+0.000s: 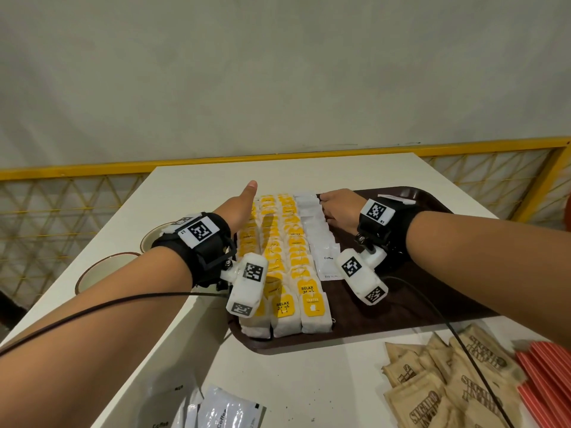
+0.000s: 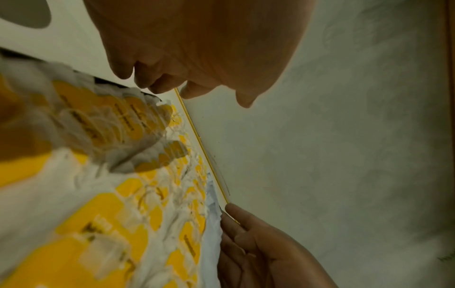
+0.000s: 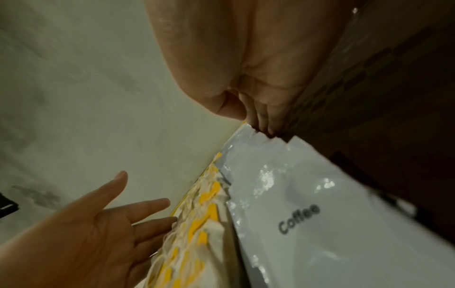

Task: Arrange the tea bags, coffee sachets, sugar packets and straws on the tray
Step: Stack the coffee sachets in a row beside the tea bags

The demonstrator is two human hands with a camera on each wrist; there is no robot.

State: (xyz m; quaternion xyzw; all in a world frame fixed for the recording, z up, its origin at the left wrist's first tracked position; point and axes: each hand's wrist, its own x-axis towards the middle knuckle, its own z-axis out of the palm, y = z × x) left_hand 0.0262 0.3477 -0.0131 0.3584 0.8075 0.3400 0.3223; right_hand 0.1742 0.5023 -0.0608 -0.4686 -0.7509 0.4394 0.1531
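Tray: brown tray [image 1: 432, 307] sits on the white desk [image 1: 197, 186], left part packed, right part bare.

Tea bags: three tidy rows of tea bags [image 1: 287, 257] with yellow tags, running front to back along the tray's left side.

Coffee sachets: a row of white coffee sachets [image 1: 321, 242] just beside the tea rows, overlapping like shingles; a few more loose sachets [image 1: 222, 409] lie on the desk near the front edge.

Left hand: left hand [image 1: 241, 205] is flat, fingers straight and together, thumb up, pressed against the outer side of the tea rows. Holding nothing.

Right hand: right hand [image 1: 338, 211] is at the far end of the sachet row, on its right side, fingers bent down onto the edges. Looks like it's nudging rather than gripping, though the wrist view is too tight to be sure.

Sugar packets: brown sugar packets [image 1: 448, 381] heaped on the desk front right, not on the tray yet.

Straws: red straws [image 1: 550, 381] beside the sugar at the far right edge, off the tray too.

Step in hand: squaring up the rows (basically squeezing from both sides).

How to do it well: I'd keep both palms vertical and push evenly inward, gently, or the overlapped sachets will buckle and ride up over the tea tags.
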